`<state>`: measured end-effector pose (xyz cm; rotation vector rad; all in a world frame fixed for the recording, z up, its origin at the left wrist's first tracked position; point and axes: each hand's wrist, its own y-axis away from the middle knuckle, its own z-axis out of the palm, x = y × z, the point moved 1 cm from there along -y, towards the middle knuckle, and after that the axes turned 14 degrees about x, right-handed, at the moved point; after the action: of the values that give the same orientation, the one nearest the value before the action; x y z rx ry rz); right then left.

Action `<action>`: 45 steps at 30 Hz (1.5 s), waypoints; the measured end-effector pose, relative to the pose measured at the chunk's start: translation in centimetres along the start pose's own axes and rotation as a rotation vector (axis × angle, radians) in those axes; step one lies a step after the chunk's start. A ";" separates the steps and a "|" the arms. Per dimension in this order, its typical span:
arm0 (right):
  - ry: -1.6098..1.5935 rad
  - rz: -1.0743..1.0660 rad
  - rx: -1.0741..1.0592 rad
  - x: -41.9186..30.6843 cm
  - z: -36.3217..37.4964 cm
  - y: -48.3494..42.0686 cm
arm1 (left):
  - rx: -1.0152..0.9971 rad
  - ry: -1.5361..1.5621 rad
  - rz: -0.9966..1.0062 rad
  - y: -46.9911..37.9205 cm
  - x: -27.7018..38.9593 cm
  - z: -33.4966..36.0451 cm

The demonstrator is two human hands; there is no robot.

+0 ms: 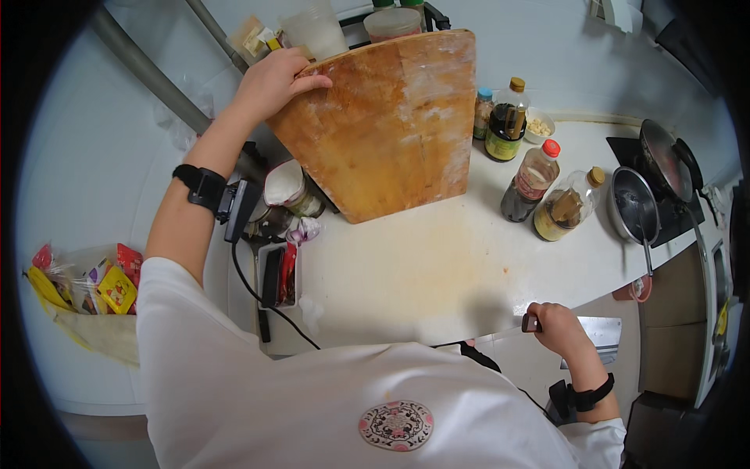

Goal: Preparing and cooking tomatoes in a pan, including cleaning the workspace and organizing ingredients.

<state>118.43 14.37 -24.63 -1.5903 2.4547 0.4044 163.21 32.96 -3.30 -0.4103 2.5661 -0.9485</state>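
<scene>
My left hand [280, 85] grips the upper left edge of a large wooden cutting board [392, 129], thumb over its front face. The board is tilted up on the white countertop [410, 275], its lower edge at the counter surface, with whitish smears on its right part. At the lower right, my right hand [551, 328] is closed around the dark brown handle of a cleaver [600, 339]. The wide metal blade shows beyond my wrist, over the floor past the counter's front edge, partly hidden by my hand and forearm.
Right of the board stand a dark sauce bottle [505, 132], a red-capped bottle [530, 182] and a gold-capped bottle [568, 205]. Farther right are a metal strainer or bowl [633, 202] and a pan [665, 158]. A white bin [297, 296] and garlic-like bulbs [303, 231] lie left.
</scene>
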 end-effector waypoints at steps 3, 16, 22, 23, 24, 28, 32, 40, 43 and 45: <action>-0.001 -0.037 0.037 -1.6 -1.5 -0.3 | 0.130 0.029 0.037 0.7 -0.6 1.3; -0.155 -0.347 0.185 -9.9 -7.1 -3.6 | 0.676 -0.044 -0.286 6.4 -2.9 1.3; -0.264 -0.629 0.234 -13.8 -7.1 -5.9 | 0.502 0.933 -0.743 15.3 7.1 3.3; -0.277 -0.722 0.240 -14.7 -6.8 -6.5 | 0.236 1.193 -0.884 18.6 8.3 5.3; -0.267 -0.781 0.229 -15.4 -6.1 -7.0 | 0.041 1.289 -1.092 20.4 10.9 5.8; -0.171 -1.046 0.164 -18.3 -2.2 -8.1 | -0.560 1.751 -1.448 22.7 18.6 5.6; -0.088 -1.225 0.082 -20.8 1.7 -8.3 | -0.820 1.832 -1.269 23.3 20.1 5.8; -0.190 -1.305 0.308 -20.9 4.7 -8.2 | -0.740 1.298 -1.265 26.9 17.6 5.4; -0.322 -1.057 0.251 -16.1 5.5 -8.9 | -0.514 0.823 -1.046 27.8 16.1 3.0; -0.204 -0.736 0.161 -10.7 6.4 -8.7 | -0.415 0.539 -0.834 28.4 15.8 2.0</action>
<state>130.79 22.29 -28.55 -2.0902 1.5548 0.2187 146.03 46.40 -27.47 -1.6294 3.1251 -0.8211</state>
